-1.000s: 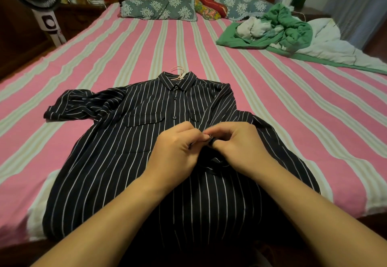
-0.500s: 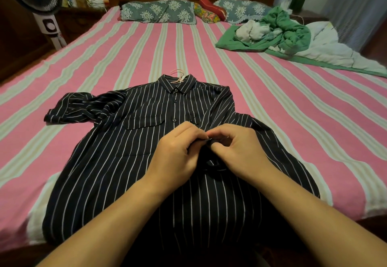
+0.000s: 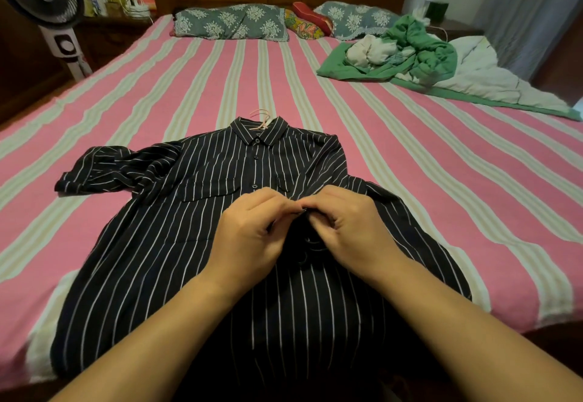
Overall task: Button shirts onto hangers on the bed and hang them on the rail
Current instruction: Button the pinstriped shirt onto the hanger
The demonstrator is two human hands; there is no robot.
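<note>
A pink-and-pale striped bed [image 3: 410, 181] carries a black pinstriped shirt [image 3: 164, 244] laid flat near its front edge, collar toward the pillows [image 3: 230, 21]. A green heap of clothes [image 3: 422, 51] sits far right. At mid-placket, the left hand [image 3: 249, 237] and right hand [image 3: 350, 231] meet, fingertips pinching the shirt's front. A pink hanger [image 3: 263, 115] hook pokes from the collar.

Buttoning a striped shirt on the bed

Left hand [image 3: 252, 234] and right hand [image 3: 347, 228] pinch the black pinstriped shirt's [image 3: 151, 244] placket mid-chest.
</note>
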